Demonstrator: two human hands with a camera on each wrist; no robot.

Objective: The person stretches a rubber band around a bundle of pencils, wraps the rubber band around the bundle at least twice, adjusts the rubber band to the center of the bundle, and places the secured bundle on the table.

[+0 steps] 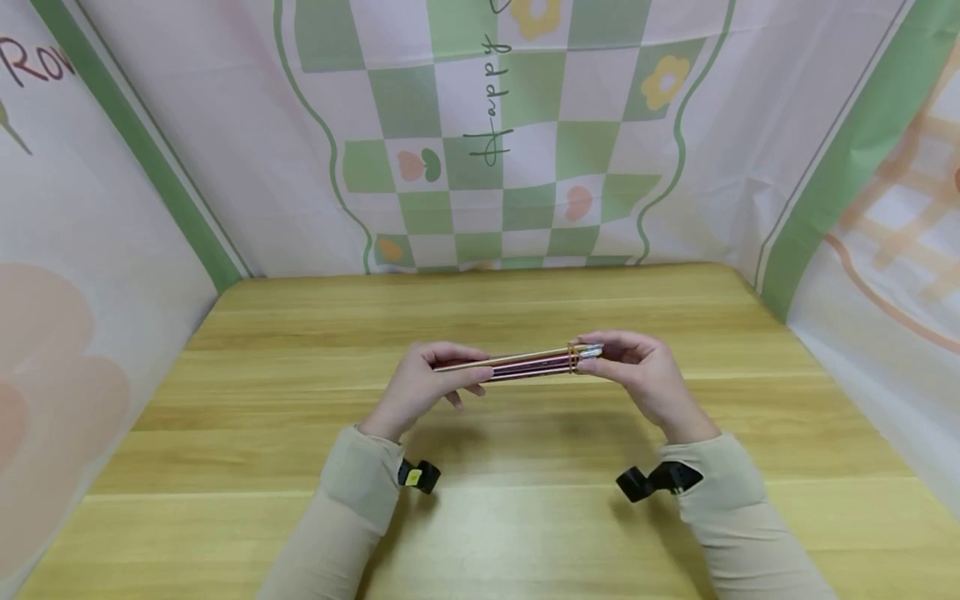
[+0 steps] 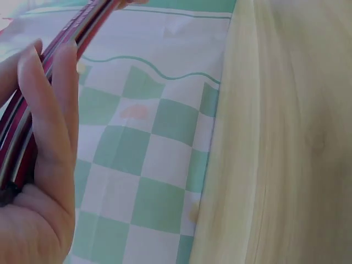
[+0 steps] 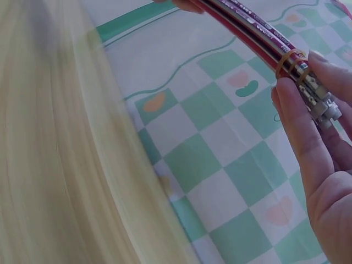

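Observation:
Both hands hold a bundle of pencils (image 1: 528, 365) roughly level above the table. Dark red and purple striped barrels show, with metal ferrules and erasers at the right end. A tan rubber band (image 3: 287, 65) is looped around the bundle close to the ferrules. My left hand (image 1: 427, 379) grips the left part of the bundle between thumb and fingers, covering that end in the head view. At the eraser end, my right hand (image 1: 637, 367) pinches the bundle, with thumb and fingertips right at the band (image 1: 573, 358).
The wooden table (image 1: 525, 517) spreads out below the hands. Behind it hangs a green and white checked cloth (image 1: 480, 200), with printed cloth walls at the left and right. Each wrist carries a black camera (image 1: 423, 477).

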